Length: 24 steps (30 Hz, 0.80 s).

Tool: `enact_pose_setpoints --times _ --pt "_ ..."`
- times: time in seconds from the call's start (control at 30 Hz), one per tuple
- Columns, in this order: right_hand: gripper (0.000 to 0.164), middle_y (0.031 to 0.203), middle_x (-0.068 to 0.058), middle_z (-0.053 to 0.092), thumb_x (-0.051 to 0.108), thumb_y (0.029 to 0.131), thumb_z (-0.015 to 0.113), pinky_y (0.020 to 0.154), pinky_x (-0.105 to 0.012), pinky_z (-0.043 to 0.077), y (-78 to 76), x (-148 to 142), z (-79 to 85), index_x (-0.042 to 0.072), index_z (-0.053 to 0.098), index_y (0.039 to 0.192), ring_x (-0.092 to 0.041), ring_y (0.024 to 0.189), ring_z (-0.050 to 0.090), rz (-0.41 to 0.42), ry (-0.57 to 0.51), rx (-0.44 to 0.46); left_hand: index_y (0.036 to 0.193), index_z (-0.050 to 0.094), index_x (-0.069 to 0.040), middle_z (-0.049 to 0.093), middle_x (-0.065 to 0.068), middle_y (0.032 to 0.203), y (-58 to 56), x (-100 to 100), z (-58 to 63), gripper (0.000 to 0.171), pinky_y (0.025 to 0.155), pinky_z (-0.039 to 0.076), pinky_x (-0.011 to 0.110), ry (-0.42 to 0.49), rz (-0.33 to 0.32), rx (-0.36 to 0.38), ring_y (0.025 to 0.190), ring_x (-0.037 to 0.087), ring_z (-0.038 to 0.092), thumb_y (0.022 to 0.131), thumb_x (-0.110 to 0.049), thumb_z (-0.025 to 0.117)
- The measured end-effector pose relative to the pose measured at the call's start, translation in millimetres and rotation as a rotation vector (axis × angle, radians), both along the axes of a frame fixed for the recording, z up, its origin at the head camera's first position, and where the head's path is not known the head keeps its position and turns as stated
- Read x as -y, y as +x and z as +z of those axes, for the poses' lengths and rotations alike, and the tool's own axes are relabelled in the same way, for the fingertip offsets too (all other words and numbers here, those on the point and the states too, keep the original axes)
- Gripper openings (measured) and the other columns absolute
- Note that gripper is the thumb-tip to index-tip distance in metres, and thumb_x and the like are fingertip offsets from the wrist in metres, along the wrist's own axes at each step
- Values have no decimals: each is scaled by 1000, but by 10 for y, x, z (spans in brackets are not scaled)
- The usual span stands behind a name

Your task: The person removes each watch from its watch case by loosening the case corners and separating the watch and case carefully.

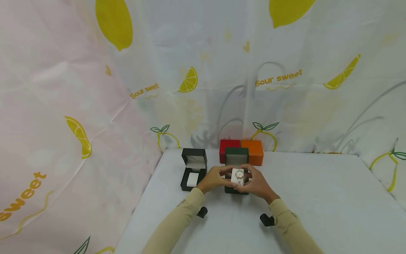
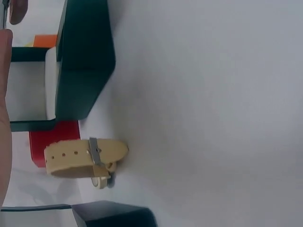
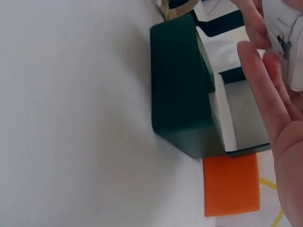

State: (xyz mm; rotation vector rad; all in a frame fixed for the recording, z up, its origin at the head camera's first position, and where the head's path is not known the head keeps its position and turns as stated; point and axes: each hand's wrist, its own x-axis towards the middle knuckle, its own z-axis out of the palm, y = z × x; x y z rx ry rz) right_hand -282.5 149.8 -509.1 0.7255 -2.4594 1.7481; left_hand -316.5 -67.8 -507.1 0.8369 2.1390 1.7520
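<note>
Both hands hold a white cushion [image 1: 235, 176] with a wristwatch [image 1: 240, 174] strapped round it, raised in front of an open dark green box [image 1: 237, 152]. My left hand [image 1: 214, 179] grips its left side, and my right hand [image 1: 257, 181] grips the right. In the right wrist view the white cushion [image 3: 294, 42] shows at the top right, by the fingers. A second watch with a beige strap [image 2: 71, 160] lies on the table beside the green box [image 2: 85, 71]; the left hand hides it in the head view.
To the left stands another open dark box [image 1: 194, 153] with a white cushion [image 1: 192, 179] inside. Behind the green box are a red box [image 1: 229, 144] and an orange box [image 1: 256, 155]. A white cloth covers the table [image 1: 311, 197], and a lemon-print curtain [image 1: 203, 53] hangs behind.
</note>
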Motion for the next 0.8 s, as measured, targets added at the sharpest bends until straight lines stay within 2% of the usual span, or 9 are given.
enact_pose_setpoints --times 0.07,0.13,0.23,0.33,0.5,0.67,0.8 --pt "64 112 -3 61 21 71 89 61 -30 58 -15 -12 -36 17 57 127 -21 77 61 -7 57 -119 131 63 -17 65 -1 117 15 17 15 64 84 56 33 -13 21 8 102 20 64 72 -7 87" --pt "63 108 2 64 20 72 86 59 -29 58 -16 -14 -28 14 60 129 -18 73 60 -11 119 -230 131 63 -17 66 0 115 20 25 7 64 83 57 32 -19 40 17 101 20 65 73 -9 87" --pt "63 102 2 66 15 71 81 58 -26 56 -10 -4 0 7 60 130 -14 70 60 -5 182 -314 130 64 -20 67 -1 115 20 22 -46 62 82 57 31 -23 59 22 99 18 66 73 -14 87" --pt "63 100 0 68 13 69 77 59 -23 56 -8 8 22 2 60 129 -9 70 60 -6 218 -331 131 64 -20 66 -2 118 25 -6 -110 63 80 57 30 -21 82 4 99 16 65 73 -18 88" --pt "60 98 -2 68 15 71 73 61 -22 54 -26 24 26 2 59 128 -7 70 59 -27 278 -325 133 62 -16 63 0 126 61 -47 -159 64 81 57 29 -1 118 -18 101 15 64 75 -20 86" --pt "62 104 -9 68 18 78 75 60 -22 56 -14 13 -22 -2 55 133 -10 71 63 -44 241 -289 132 62 -16 67 0 118 54 -20 -167 63 84 56 30 -35 182 -56 101 16 65 75 -23 87" --pt "63 113 -17 67 16 81 78 61 -26 58 -4 -2 -35 -4 53 136 -14 76 68 -89 188 -323 131 64 -20 68 -2 113 25 0 -120 61 84 55 32 -40 225 -72 102 15 65 75 -28 87"
